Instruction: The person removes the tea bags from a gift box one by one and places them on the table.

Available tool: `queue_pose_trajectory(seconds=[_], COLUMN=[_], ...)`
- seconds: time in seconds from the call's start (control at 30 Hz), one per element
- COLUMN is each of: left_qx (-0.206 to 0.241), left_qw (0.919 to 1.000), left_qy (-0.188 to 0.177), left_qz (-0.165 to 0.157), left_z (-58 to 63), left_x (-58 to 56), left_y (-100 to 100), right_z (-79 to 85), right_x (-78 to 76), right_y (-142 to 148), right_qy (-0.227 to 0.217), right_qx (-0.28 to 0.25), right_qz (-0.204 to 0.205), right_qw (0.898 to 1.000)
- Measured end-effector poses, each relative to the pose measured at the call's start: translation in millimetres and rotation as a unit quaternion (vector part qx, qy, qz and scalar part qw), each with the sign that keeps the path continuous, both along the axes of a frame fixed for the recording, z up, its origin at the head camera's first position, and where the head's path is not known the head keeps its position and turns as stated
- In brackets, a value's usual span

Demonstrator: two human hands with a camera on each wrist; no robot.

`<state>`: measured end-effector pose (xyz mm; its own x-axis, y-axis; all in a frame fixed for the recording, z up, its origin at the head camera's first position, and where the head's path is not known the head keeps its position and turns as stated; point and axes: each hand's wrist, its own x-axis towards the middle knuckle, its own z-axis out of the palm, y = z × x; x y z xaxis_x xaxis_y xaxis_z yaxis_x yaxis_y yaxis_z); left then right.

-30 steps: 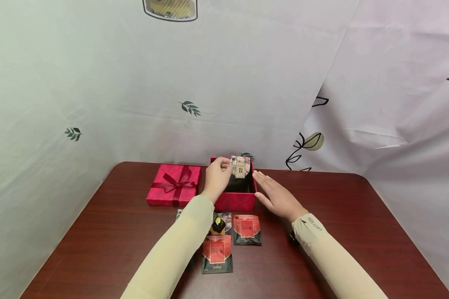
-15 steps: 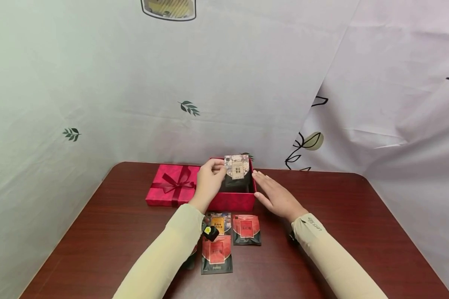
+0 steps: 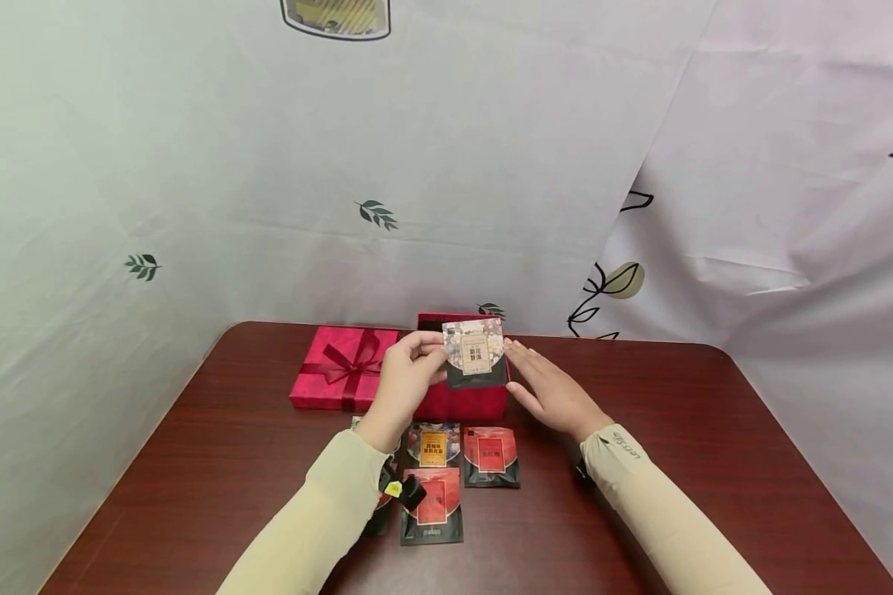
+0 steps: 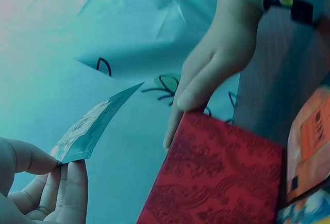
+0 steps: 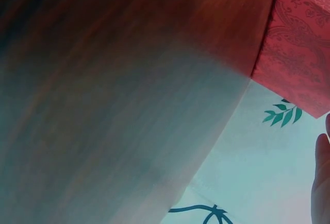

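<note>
My left hand (image 3: 409, 372) pinches a flat tea sachet (image 3: 474, 354) by its left edge, thumb against fingers. The sachet has a pale floral top, a cream label and a dark lower band; in the left wrist view the sachet (image 4: 98, 123) tilts up, above the red box's side. The red patterned box (image 3: 461, 402) stands behind it, its inside mostly hidden by the sachet. My right hand (image 3: 554, 388) lies with straight fingers along the box's right side, fingertips at its rim. In the right wrist view only fingers (image 5: 322, 177) of it show beside the box (image 5: 299, 44).
A red lid (image 3: 342, 372) with a ribbon bow lies left of the box. In front lie a red-and-black sachet (image 3: 491, 457), another red sachet (image 3: 432, 525) and a floral one with an orange label (image 3: 434, 446). More sachets are partly hidden under my left wrist. A draped cloth (image 3: 491, 165) hangs behind the table.
My left hand has drawn the floral sachet up out of the box and toward me, and the sachet now overlaps the box front. My right hand has stayed at the box's side.
</note>
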<state>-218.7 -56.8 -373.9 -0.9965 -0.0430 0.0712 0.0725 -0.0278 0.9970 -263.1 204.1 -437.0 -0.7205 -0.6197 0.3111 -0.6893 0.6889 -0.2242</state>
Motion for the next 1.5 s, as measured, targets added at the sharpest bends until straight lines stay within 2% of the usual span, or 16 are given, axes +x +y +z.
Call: queue_pose_trajectory(seconds=[0.4, 0.7, 0.9, 1.23, 1.5], left_qx=[0.017, 0.027, 0.013, 0.004, -0.005], left_qw=[0.9966, 0.9891, 0.9825, 0.9759, 0.9724], left_qy=[-0.054, -0.102, -0.125, -0.133, -0.142], left_qz=[-0.059, -0.102, -0.138, -0.173, -0.185], left_z=[-23.1, -42.0, -56.6, -71.9, -82.0], left_x=[23.3, 37.0, 43.2, 54.0, 62.3], left_y=[1, -1, -1, 1, 5], right_z=[0.9, 0.3, 0.6, 1.4, 1.0], right_x=[0.1, -0.3, 0.4, 0.5, 0.9], right_y=[2, 1, 0, -1, -1], right_qy=[0.005, 0.012, -0.009, -0.014, 0.001], right_qx=[0.004, 0.003, -0.001, -0.009, -0.014], right_qz=[0.006, 0.01, -0.005, 0.0, 0.005], right_qw=[1.0, 1.0, 1.0, 1.0, 1.0])
